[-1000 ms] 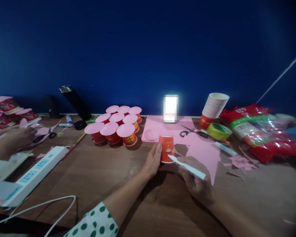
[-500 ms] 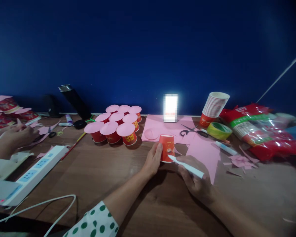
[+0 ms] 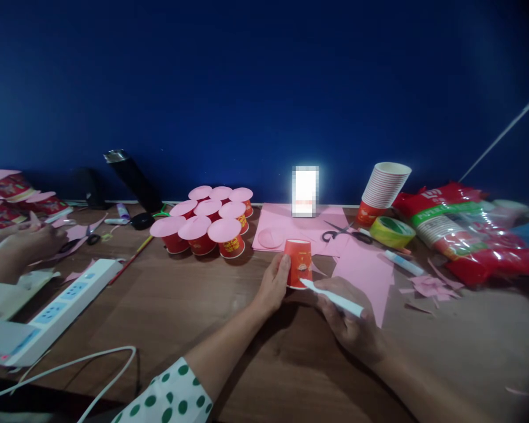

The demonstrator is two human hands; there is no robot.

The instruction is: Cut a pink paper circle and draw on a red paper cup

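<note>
An upside-down red paper cup (image 3: 298, 263) stands on the wooden table (image 3: 180, 317) at the centre. My left hand (image 3: 271, 286) grips its left side with curled fingers. My right hand (image 3: 350, 323) is closed round a white pen-like stick (image 3: 332, 298), whose tip touches the cup's lower right edge. Pink paper sheets (image 3: 365, 270) lie just behind and to the right of the cup, with a cut pink disc (image 3: 271, 239) on them.
Several upturned red cups capped with pink discs (image 3: 205, 226) stand left of centre. Scissors (image 3: 346, 235), a tape roll (image 3: 391, 232), a stack of cups (image 3: 381, 191), a glowing phone (image 3: 305, 191) and red packets (image 3: 462, 235) lie behind. A power strip (image 3: 57, 308) and another person's hands (image 3: 24, 247) are at the left.
My hands, the cup and the stick have barely moved. The other person's hands at the left have shifted slightly.
</note>
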